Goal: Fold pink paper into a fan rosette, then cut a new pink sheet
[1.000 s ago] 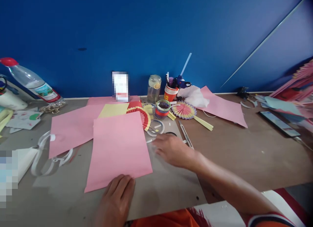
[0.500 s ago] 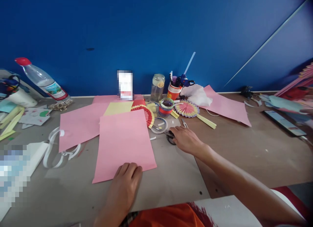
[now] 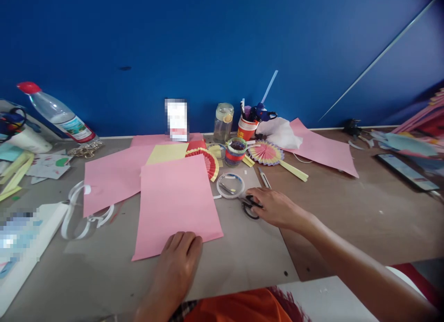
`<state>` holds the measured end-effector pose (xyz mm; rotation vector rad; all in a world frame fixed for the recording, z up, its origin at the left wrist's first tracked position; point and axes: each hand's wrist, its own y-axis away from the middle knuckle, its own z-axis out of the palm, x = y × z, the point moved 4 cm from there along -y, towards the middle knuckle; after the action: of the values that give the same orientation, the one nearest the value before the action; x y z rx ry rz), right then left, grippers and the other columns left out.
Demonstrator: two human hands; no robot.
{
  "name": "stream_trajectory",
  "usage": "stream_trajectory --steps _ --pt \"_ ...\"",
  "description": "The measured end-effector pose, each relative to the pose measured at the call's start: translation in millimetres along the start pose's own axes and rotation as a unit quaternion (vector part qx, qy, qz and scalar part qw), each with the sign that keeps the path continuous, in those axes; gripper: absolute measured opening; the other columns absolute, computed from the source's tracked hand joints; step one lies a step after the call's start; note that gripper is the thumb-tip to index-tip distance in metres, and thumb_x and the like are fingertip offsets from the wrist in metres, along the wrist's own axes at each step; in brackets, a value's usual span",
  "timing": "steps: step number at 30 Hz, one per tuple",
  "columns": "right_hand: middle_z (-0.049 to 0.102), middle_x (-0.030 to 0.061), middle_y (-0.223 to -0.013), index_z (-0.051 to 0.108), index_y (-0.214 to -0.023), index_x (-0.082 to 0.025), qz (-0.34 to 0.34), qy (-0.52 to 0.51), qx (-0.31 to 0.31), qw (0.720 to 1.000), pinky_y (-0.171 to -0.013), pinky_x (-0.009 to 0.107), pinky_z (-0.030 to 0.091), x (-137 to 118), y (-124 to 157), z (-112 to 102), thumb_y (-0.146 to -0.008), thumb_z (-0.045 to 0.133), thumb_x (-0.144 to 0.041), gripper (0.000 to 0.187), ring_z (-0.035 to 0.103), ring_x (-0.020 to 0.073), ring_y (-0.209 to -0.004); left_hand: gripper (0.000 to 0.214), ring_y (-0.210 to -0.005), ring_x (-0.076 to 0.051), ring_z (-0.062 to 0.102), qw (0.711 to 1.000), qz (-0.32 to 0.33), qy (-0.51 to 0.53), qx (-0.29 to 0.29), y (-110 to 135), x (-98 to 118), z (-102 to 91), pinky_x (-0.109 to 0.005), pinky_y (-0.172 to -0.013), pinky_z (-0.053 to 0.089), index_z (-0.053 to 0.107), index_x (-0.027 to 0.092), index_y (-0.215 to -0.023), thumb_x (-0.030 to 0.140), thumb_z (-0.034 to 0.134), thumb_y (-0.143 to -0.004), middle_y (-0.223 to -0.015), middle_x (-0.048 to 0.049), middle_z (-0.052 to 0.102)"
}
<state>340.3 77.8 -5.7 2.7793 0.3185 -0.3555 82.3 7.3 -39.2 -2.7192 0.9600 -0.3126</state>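
My left hand (image 3: 182, 257) lies at the near edge of a pink sheet of paper (image 3: 176, 202), its fingers curled together over that edge. To the right, my right hand (image 3: 272, 204) grips the black handles of a pair of scissors (image 3: 250, 211). The scissor blades point left into a clear tape ring (image 3: 231, 196), which lies flat with small pale scraps on it. Just behind my right hand rests a utility knife (image 3: 265, 179). A red and yellow pleated paper fan (image 3: 210, 165) is partly covered by the sheet.
More pink paper (image 3: 114, 179) lies at the left beside a white strap (image 3: 74, 220). Along the blue wall stand a clear bottle (image 3: 223, 124), a red cup of tools (image 3: 246, 128) and a small jar (image 3: 235, 153). A phone (image 3: 409, 172) lies at the right; a capped water bottle (image 3: 69, 121) leans at the left.
My right hand has drawn the scissors nearer and to the right, and the tape ring has shifted the same way. My left hand stays on the pink sheet.
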Motion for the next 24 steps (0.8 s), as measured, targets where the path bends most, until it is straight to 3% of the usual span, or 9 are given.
stream_trajectory --steps 4,8,11,13,16,19,22,24 --pt "0.063 0.0078 -0.099 0.061 -0.107 -0.017 -0.009 -0.028 0.047 0.998 -0.076 0.027 0.041 -1 -6 -5 -0.082 0.052 -0.025 0.028 0.059 0.0195 -0.09 0.023 -0.082 -0.021 0.051 1.0 0.001 -0.001 -0.003 0 1 0.4 -0.035 -0.072 0.043 0.058 0.016 -0.097 0.004 0.044 -0.083 -0.088 -0.0067 0.057" --pt "0.064 0.0065 -0.1 0.061 -0.107 -0.017 0.01 -0.086 0.14 0.986 -0.072 0.024 0.041 6 -13 -29 -0.085 0.048 -0.023 0.027 0.059 0.016 -0.083 0.023 -0.081 -0.021 0.052 1.0 0.011 -0.005 0.02 1 0 0.6 -0.036 -0.073 0.043 0.058 0.016 -0.097 0.004 0.044 -0.083 -0.087 -0.0073 0.057" --pt "0.067 0.0053 -0.096 0.061 -0.103 -0.019 0.071 -0.068 0.178 0.979 -0.069 0.025 0.04 19 -12 -50 -0.087 0.045 -0.026 0.024 0.06 0.018 -0.084 0.024 -0.081 -0.021 0.051 0.999 0.021 -0.005 0.025 1 0 2.9 -0.036 -0.073 0.042 0.057 0.016 -0.099 0.004 0.044 -0.082 -0.089 -0.0076 0.057" --pt "0.068 0.0059 -0.095 0.06 -0.1 -0.021 0.134 -0.016 0.157 0.978 -0.066 0.026 0.038 30 -8 -55 -0.087 0.045 -0.031 0.023 0.061 0.0209 -0.085 0.025 -0.081 -0.02 0.051 1.0 0.018 -0.003 0.025 1 -1 4.3 -0.036 -0.073 0.041 0.056 0.017 -0.099 0.003 0.042 -0.083 -0.089 -0.0074 0.057" --pt "0.066 0.011 -0.099 0.058 -0.102 -0.018 0.188 0.054 0.084 0.977 -0.065 0.028 0.038 42 -2 -40 -0.084 0.05 -0.036 0.026 0.061 0.0257 -0.09 0.026 -0.081 -0.02 0.051 0.999 0.01 0.006 0.036 -1 -1 4.8 -0.036 -0.074 0.041 0.056 0.017 -0.098 0.003 0.041 -0.083 -0.088 -0.0071 0.057" --pt "0.065 0.0132 -0.098 0.055 -0.103 -0.016 0.205 0.052 0.038 0.977 -0.065 0.028 0.038 53 -1 -14 -0.08 0.052 -0.027 0.025 0.062 0.0261 -0.089 0.03 -0.083 -0.021 0.051 0.999 0.014 0.005 0.03 -2 1 4.9 -0.035 -0.073 0.042 0.056 0.017 -0.101 0.001 0.04 -0.081 -0.09 -0.0078 0.057" --pt "0.065 0.0104 -0.09 0.05 -0.111 -0.014 0.215 0.015 0.063 0.975 -0.063 0.028 0.038 63 1 -2 -0.078 0.049 -0.02 0.034 0.061 0.0241 -0.082 0.031 -0.083 -0.021 0.051 1.0 0.015 0.005 0.002 -2 1 4.7 -0.035 -0.072 0.043 0.057 0.016 -0.102 0.0 0.042 -0.08 -0.091 -0.0077 0.057" --pt "0.063 0.0071 -0.085 0.047 -0.116 -0.013 0.203 -0.052 0.123 0.97 -0.062 0.027 0.038 66 6 -8 -0.076 0.051 -0.021 0.042 0.059 0.0216 -0.077 0.027 -0.081 -0.021 0.05 1.0 0.006 0.018 -0.001 -4 1 3.0 -0.035 -0.071 0.043 0.058 0.016 -0.1 0.002 0.044 -0.081 -0.089 -0.0073 0.057"
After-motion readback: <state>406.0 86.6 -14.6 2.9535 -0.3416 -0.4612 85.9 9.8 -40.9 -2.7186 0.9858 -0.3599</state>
